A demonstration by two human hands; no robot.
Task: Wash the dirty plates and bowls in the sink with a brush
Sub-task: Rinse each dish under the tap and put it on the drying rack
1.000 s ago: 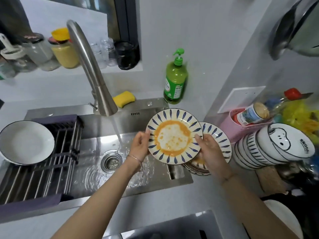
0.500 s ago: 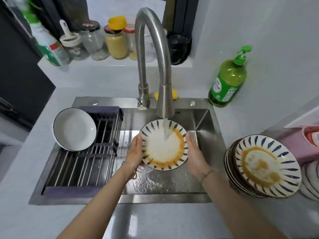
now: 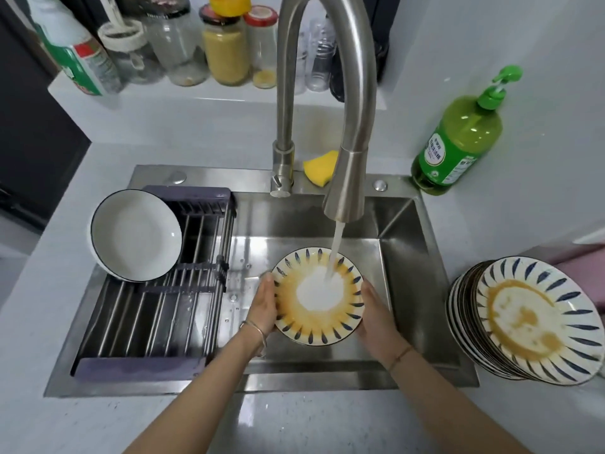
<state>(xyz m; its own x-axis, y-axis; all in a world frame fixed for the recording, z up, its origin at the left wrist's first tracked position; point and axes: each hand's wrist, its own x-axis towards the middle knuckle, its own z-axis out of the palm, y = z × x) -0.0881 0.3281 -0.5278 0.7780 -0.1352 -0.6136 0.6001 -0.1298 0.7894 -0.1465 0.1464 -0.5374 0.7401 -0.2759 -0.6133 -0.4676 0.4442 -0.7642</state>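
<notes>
A blue-striped plate (image 3: 294,326) smeared with orange sauce is held level over the steel sink (image 3: 406,257), under the running tap (image 3: 345,191). Water hits its middle and has rinsed a white patch there. My left hand (image 3: 263,306) grips the plate's left rim and my right hand (image 3: 376,312) grips its right rim. A stack of several dirty striped plates (image 3: 537,326) stands on the counter to the right. A yellow sponge (image 3: 319,168) lies behind the tap. No brush is visible.
A white bowl (image 3: 136,234) leans on the drying rack (image 3: 157,316) over the sink's left half. A green dish soap bottle (image 3: 458,142) stands at the back right. Jars and bottles (image 3: 226,47) line the ledge behind the tap.
The plate came from the counter stack on the right to under the tap. The stream now falls nearer its centre, with orange sauce washed outward toward the rim.
</notes>
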